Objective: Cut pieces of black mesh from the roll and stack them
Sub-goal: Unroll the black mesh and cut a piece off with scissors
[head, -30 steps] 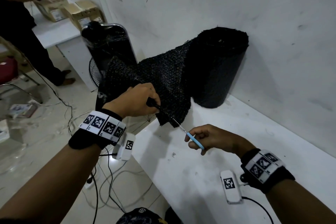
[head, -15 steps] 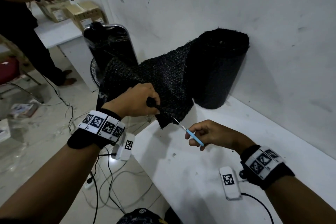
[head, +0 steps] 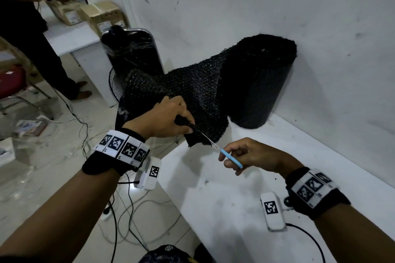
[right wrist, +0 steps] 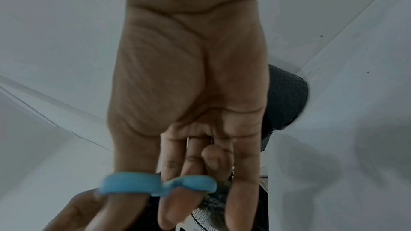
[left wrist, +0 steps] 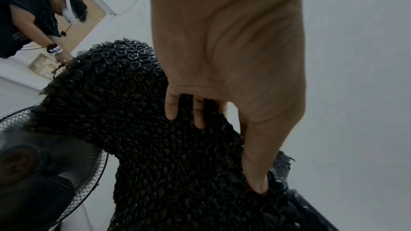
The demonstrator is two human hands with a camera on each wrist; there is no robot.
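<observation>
Upright black mesh roll (head: 260, 83) on white table (head: 235, 209), free end pulled out leftward. Left hand (head: 162, 119) pinches mesh edge; right hand (head: 250, 153) grips blue-handled scissors (head: 224, 152), blades at edge. Cut barely started, no stack visible.

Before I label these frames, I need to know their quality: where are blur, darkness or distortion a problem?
Head view: dim, wide-angle bending, but scissors and mesh readable. Left wrist view: mesh texture sharp, fan blurred. Right wrist view: blue scissor handles and fingers smeared.
</observation>
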